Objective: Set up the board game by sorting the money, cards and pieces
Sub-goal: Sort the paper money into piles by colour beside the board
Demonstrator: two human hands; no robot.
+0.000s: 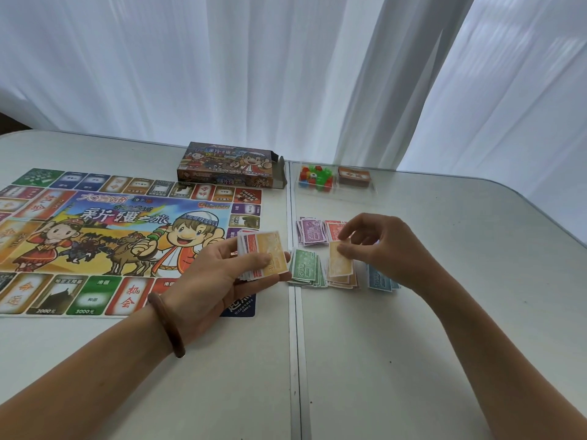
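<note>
Money, unsorted stack (263, 255): fanned in the left hand (222, 271), grip curled round it, thumb near the top orange note. It is held just over the right edge of the board (120, 236), close to the piles, probably so each note travels a short way. Right hand (381, 246): grip narrow, fingertips pinching a single orange note (340, 265) directly above the orange pile (341, 282), apparently to lay it on its own colour. Piles lie on the tabletop (413, 360) by colour: purple pile (309, 233) and red pile (333, 228) behind; green pile (305, 269), orange and blue pile (381, 281) in front, rows side by side so denominations read at a glance. Clear tray (333, 193) with coloured pieces (317, 176) and card deck (354, 177) sits farther back, beside the open box (228, 169); their turn looks not yet come. Judged partway: many notes left in hand.
</note>
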